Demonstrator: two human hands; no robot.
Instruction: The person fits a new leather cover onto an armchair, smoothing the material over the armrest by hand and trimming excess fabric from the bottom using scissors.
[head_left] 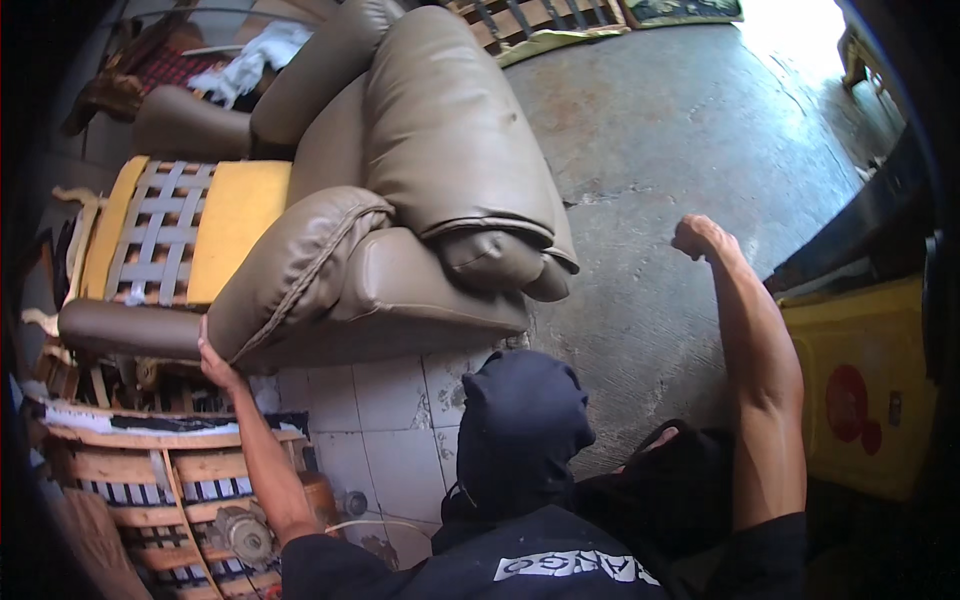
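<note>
Fingers of the left hand (pixel 217 365) touch the brown armchair (pixel 455 140) at its lower edge, where the slim armrest (pixel 130 328) meets the padded side; their undersides are hidden, so I cannot tell how tightly they close. Right of the backrest, a broad stretch of grey concrete floor (pixel 640 290) runs toward a yellow box (pixel 850 385), giving the right hand (pixel 703 238) room; its fingers are curled toward the palm, well apart from the armchair, whatever they might hold being out of sight. Left is tighter: a slatted wooden frame (pixel 190 465) stands just below the armrest. Counted: one armchair with two slim armrests, one yellow foam panel (pixel 238 225) beside woven grey webbing (pixel 160 225), one yellow box, and one white cloth (pixel 262 60) near the top.
</note>
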